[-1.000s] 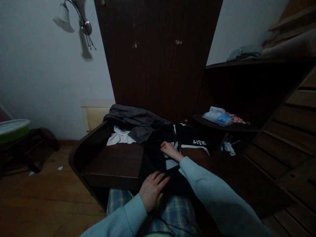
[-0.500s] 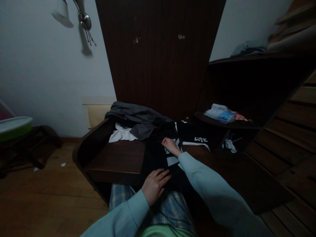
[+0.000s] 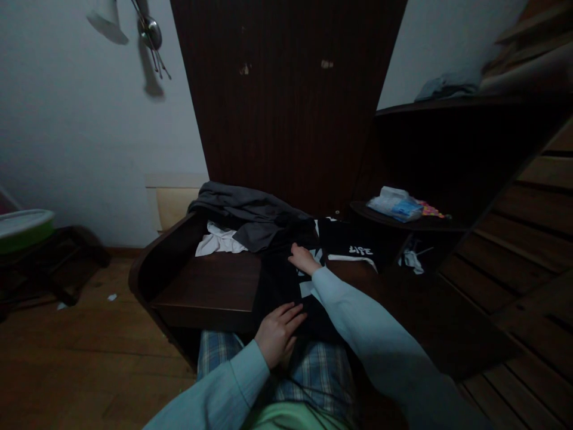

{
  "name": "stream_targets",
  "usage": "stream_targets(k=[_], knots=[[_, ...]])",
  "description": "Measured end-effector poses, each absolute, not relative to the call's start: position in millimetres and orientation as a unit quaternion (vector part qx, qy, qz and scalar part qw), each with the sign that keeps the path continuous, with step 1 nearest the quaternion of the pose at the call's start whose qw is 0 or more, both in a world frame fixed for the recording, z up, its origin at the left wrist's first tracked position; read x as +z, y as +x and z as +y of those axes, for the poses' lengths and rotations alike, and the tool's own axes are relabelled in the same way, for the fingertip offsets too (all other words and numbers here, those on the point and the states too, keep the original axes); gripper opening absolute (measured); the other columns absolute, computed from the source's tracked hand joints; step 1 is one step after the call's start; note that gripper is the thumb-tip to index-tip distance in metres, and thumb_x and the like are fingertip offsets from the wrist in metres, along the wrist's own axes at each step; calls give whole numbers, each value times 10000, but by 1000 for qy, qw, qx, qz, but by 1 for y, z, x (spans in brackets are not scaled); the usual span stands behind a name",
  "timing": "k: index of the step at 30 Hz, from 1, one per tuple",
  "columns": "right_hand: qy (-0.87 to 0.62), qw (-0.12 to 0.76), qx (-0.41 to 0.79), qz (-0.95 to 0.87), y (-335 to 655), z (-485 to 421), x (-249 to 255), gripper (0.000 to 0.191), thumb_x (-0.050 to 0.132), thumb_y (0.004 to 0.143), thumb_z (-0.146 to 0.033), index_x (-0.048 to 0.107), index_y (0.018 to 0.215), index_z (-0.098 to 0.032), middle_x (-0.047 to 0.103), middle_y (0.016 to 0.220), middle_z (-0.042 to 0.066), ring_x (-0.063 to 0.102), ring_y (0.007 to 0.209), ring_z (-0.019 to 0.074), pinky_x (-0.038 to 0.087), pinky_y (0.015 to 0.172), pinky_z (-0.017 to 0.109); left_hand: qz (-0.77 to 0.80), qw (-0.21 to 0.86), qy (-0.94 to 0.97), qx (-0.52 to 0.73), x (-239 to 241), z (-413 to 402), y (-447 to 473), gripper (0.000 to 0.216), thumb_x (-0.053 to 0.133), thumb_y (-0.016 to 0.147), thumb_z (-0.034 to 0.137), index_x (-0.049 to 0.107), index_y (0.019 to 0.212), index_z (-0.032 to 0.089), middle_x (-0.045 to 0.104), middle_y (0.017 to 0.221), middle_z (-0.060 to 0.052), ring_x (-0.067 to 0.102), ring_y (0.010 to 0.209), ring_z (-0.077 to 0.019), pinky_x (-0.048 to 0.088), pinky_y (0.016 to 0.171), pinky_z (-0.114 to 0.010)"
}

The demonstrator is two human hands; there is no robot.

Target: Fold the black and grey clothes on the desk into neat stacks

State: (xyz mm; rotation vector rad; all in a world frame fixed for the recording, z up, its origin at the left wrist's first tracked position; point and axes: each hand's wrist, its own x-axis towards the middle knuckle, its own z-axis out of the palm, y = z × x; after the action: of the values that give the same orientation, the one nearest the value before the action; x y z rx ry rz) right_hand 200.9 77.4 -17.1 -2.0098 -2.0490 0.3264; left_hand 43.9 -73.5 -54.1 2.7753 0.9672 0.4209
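Note:
A black garment with white print (image 3: pixel 286 286) lies across the dark wooden table (image 3: pixel 210 289) and hangs over its near edge onto my lap. My left hand (image 3: pixel 276 334) rests flat on the garment's near end, fingers stretched out. My right hand (image 3: pixel 302 259) reaches forward to the garment's far end with the fingers curled on the cloth. Just beyond it lies another black piece printed "LIFE" (image 3: pixel 353 246).
A grey garment (image 3: pixel 248 215) and a white one (image 3: pixel 217 243) are heaped at the table's back. A round shelf at the right holds a plastic packet (image 3: pixel 396 203). A tall dark wardrobe (image 3: pixel 286 101) stands behind. A green-rimmed basin (image 3: pixel 22 227) sits at the left.
My right hand has crept slightly left and farther along the black garment. My left hand stays flat on the near end. The view has shifted a little.

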Motion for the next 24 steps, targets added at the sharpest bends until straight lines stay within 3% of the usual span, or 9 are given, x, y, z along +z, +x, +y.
stream_targets(k=[16, 24], knots=[[-707, 210, 91, -669, 196, 67, -22, 246, 405, 761, -163, 461, 1000, -171, 636, 892, 91, 587, 858, 205, 386, 684, 276, 293, 23, 941, 166, -67, -74, 43, 563, 447, 718, 61, 376, 1257, 209, 340, 1361, -42, 308, 1237, -201, 354, 979, -357], [-701, 182, 57, -688, 191, 66, -24, 258, 388, 787, -157, 459, 1034, -151, 625, 894, 110, 585, 846, 223, 401, 696, 312, 290, 26, 943, 164, -66, -75, 43, 536, 406, 744, 59, 379, 1258, 210, 412, 1316, -11, 300, 1240, -201, 369, 967, -375]])
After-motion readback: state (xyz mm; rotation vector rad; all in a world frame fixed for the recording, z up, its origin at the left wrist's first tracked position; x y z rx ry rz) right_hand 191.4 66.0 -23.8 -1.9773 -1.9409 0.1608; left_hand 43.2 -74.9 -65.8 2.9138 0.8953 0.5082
